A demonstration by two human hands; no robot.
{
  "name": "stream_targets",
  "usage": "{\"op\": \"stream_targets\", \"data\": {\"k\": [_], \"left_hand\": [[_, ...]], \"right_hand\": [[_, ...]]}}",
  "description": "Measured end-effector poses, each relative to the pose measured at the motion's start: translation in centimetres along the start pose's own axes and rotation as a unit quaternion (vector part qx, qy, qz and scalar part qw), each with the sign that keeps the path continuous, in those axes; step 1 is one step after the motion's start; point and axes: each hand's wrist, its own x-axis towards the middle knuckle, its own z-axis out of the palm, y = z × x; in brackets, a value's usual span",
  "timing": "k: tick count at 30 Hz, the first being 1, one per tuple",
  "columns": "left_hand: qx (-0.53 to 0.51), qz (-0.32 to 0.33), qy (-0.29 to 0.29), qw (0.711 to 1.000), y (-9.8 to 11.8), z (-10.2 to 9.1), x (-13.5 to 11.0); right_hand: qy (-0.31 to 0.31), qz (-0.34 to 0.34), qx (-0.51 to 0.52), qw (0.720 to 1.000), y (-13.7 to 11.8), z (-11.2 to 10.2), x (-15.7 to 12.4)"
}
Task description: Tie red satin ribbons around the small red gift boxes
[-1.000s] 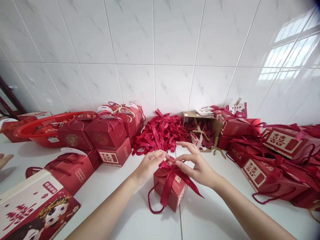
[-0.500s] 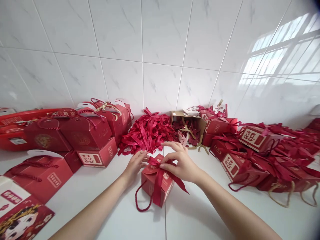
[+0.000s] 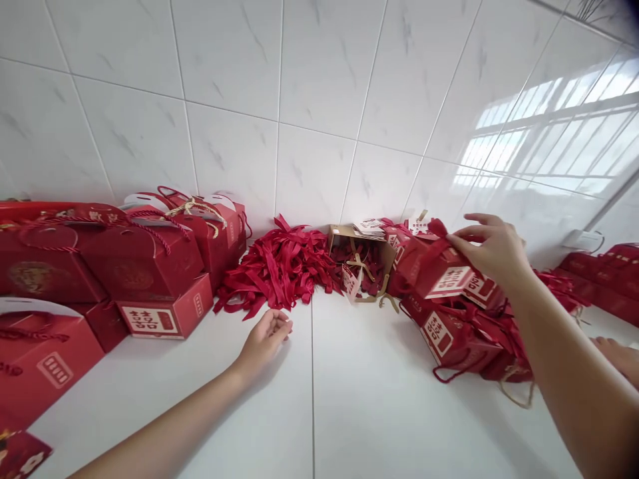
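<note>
My right hand (image 3: 492,249) is raised at the right, its fingers closed on the top of a small red gift box (image 3: 442,273) tied with a red ribbon. It holds the box above a heap of similar ribboned red boxes (image 3: 456,336). My left hand (image 3: 264,336) rests on the white surface at the centre, fingers loosely curled and holding nothing. It lies just in front of a pile of loose red ribbons (image 3: 279,266).
A small brown carton (image 3: 362,263) with red pieces and tags lies open by the tiled wall. Larger red handled boxes (image 3: 144,256) are stacked at the left. More red boxes (image 3: 606,269) sit at the far right. Bare toes (image 3: 619,356) show near the right edge.
The ribboned box sat on the surface under both hands; my right hand has now lifted it away to the right over the heap. My left hand has let go and stays low.
</note>
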Motion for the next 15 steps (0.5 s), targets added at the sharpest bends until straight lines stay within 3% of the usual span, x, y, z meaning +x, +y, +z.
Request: {"op": "stream_targets", "data": {"k": [3,6,11,15], "left_hand": [[0.015,0.01,-0.002,1.0,-0.3,-0.1,-0.1],[0.018,0.025,-0.002,1.0,-0.5,-0.2,-0.2],[0.036,0.031,-0.005,0.999,-0.8,-0.1,-0.4],[0.055,0.033,0.0,0.998,-1.0,-0.1,-0.5]], "right_hand": [[0.039,0.112,-0.066,0.991,2.5,0.1,0.6],[0.109,0.154,-0.065,0.98,2.5,0.4,-0.1],[0.273,0.124,0.026,0.954,-2.6,0.1,-1.9],[0.337,0.015,0.125,0.933,-8.1,2.5,-3.2]]}}
